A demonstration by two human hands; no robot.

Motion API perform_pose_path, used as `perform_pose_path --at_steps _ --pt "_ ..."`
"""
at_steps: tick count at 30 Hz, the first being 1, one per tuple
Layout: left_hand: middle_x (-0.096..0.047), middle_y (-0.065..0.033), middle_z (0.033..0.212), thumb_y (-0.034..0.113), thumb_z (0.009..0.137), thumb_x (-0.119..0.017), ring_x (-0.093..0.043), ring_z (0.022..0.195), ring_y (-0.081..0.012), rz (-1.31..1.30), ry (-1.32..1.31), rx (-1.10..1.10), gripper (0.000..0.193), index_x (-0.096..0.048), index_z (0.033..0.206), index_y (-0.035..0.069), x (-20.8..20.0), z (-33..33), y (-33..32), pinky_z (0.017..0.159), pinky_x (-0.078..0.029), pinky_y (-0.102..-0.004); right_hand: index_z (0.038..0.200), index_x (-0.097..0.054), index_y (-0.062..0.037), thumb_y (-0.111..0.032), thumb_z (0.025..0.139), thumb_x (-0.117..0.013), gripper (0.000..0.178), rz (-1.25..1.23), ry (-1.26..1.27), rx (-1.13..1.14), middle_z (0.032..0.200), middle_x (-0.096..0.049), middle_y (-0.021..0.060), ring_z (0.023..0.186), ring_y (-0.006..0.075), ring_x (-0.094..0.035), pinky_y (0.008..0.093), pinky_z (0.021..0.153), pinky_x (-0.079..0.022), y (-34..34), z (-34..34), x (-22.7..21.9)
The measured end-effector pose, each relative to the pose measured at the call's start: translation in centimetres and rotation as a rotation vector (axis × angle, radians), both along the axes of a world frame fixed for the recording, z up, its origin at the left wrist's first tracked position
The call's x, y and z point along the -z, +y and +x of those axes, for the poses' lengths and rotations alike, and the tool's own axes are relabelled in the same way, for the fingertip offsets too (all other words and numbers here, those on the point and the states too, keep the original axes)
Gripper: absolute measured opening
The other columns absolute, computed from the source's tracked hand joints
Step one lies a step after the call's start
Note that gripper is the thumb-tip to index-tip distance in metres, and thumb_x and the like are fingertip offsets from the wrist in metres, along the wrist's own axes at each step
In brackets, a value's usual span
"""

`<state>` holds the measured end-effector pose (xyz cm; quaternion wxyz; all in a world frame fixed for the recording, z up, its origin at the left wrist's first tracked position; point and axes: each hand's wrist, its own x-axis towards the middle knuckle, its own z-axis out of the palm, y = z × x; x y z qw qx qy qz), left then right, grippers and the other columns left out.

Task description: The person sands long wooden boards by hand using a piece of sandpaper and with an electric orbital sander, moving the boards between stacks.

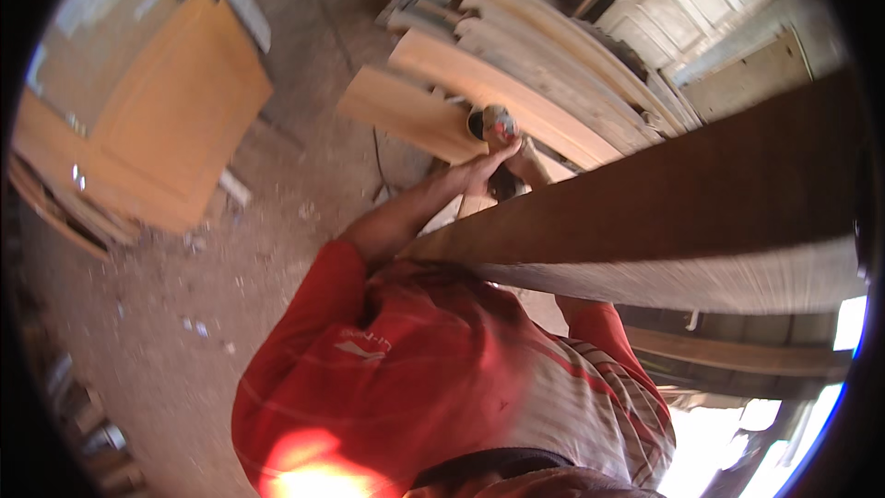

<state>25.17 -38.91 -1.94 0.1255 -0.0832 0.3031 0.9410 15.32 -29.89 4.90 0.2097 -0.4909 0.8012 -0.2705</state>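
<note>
Both my hands are closed around a handheld power tool (501,122) that looks like an angle grinder, with a round dark disc at its left end. My left hand (486,171) grips it from the left. Beside it, my right hand (532,166) wraps the tool's body; its forearm is hidden behind a large wooden beam (645,194) close to the camera. The disc is at the upper edge of a light wooden board (410,115); whether it touches cannot be made out.
Several long planks (562,55) are stacked beyond the tool. An orange-brown wooden door panel (184,120) stands at the left. A dark cable (378,161) trails over the dusty floor (249,267). White panelled doors (691,5) lean at the far right.
</note>
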Motion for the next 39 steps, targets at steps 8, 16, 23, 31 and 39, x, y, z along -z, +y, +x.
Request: perform_pose_path --at_steps 8,16,23,31,39 --pt "-0.064 -0.0059 0.116 0.049 0.093 -0.068 -0.065 0.106 -0.0191 -0.03 -0.118 -0.721 0.057 -0.052 0.134 0.012 -2.0 1.1 -2.2 0.09 -0.055 -0.0397 0.118 -0.068 -0.0125 -0.031 0.09 -0.064 0.033 -0.104 0.062 -0.16 0.108 -0.071 0.0152 0.104 0.031 -0.067 0.0435 0.085 -0.052 -8.2 -1.9 6.0" --pt "-0.064 -0.0101 0.116 0.039 0.091 -0.069 -0.065 0.104 -0.0209 0.056 -0.216 -0.979 0.053 -0.055 0.128 0.004 0.7 -1.0 -4.7 0.09 -0.054 -0.0396 0.117 -0.069 -0.0079 -0.029 0.088 -0.068 0.036 0.071 -0.14 -0.246 0.109 -0.072 0.0184 0.101 0.0333 -0.07 0.0433 0.082 -0.053 -12.0 -0.3 2.5" --pt "-0.065 -0.0156 0.113 0.044 0.086 -0.07 -0.067 0.099 -0.0253 0.103 -0.203 -1.007 0.066 -0.054 0.129 -0.004 -0.5 2.4 -6.2 0.087 -0.055 -0.0381 0.113 -0.069 -0.0008 -0.027 0.086 -0.07 0.038 0.089 -0.102 -0.251 0.101 -0.073 0.0201 0.094 0.0309 -0.072 0.0426 0.077 -0.054 -15.5 0.5 4.8" --pt "-0.059 -0.0129 0.118 0.068 0.083 -0.068 -0.062 0.111 -0.0234 -0.116 -0.388 -0.858 0.095 -0.035 0.14 -0.002 -5.5 3.8 -1.9 0.095 -0.051 -0.0452 0.111 -0.067 0.0013 -0.029 0.085 -0.073 0.04 0.153 -0.386 -0.1 0.092 -0.07 0.0101 0.081 0.0201 -0.066 0.0391 0.07 -0.052 -14.0 -1.3 3.7" --pt "-0.053 -0.0272 0.127 0.062 0.078 -0.075 -0.064 0.11 -0.032 -0.043 -0.401 -0.924 0.112 -0.026 0.142 -0.016 -2.1 3.8 -3.4 0.086 -0.057 -0.0411 0.118 -0.059 0.0076 -0.023 0.086 -0.068 0.045 -0.063 -0.319 -0.261 0.1 -0.07 0.0255 0.092 0.0367 -0.07 0.0461 0.076 -0.053 -11.5 1.1 3.7"
